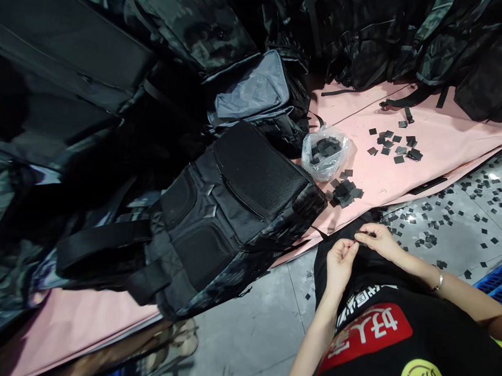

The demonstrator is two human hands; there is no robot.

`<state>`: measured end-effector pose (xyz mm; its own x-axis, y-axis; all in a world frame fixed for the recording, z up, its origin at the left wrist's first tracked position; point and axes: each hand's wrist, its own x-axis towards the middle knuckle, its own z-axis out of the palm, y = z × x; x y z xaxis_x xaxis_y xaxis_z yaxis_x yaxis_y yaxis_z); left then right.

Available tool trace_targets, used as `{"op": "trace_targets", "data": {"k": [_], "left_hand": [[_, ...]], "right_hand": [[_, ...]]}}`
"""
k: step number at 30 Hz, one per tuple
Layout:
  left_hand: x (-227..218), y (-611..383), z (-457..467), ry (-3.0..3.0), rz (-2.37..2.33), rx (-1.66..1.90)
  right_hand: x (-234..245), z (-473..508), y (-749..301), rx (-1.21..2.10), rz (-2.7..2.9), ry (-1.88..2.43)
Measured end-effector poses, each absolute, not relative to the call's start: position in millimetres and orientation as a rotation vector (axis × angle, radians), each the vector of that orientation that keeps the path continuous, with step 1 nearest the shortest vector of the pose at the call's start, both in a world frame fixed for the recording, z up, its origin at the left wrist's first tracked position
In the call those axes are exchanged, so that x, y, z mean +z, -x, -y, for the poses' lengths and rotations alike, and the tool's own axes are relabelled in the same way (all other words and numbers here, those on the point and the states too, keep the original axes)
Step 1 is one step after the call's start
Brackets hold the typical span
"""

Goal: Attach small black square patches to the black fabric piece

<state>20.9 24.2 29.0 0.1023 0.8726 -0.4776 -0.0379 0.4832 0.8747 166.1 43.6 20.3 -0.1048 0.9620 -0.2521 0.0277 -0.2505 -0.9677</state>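
My left hand (339, 262) and my right hand (380, 241) meet over my lap. Thumbs and fingertips are pinched together around something small and dark that I cannot make out. To the left, a large black backpack (211, 203) lies with its padded back panel and straps facing up. Beside it a clear plastic bag (336, 163) stands opened, holding small black square pieces. More of these black squares (346, 192) are heaped on the pink cloth just in front of the bag.
Scattered black squares (386, 142) lie farther along the pink cloth (340, 111). Many litter the grey tiled floor (456, 217) at right. A camouflage bag with an opened grey-blue lining (254, 89) stands behind the backpack. Dark backpacks (371, 44) line the back. A blue pallet (494, 284) sits at right.
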Motion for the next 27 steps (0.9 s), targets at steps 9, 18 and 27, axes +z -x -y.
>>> {"op": "trace_targets", "data": {"k": [9,18,27], "left_hand": [[27.5,-44.5,-58.8,-0.658,-1.093,0.799],[24.0,-68.7,-48.4,-0.551,-1.062,0.861],[18.6,-56.4,-80.2,-0.545,-1.142,1.068]], "right_hand": [[10.8,-46.3,-183.8,1.707,0.702,1.288],[10.8,-47.2,-199.4,1.802,0.673,1.297],[8.5,-41.8,-224.0,1.964,0.378,1.019]]}}
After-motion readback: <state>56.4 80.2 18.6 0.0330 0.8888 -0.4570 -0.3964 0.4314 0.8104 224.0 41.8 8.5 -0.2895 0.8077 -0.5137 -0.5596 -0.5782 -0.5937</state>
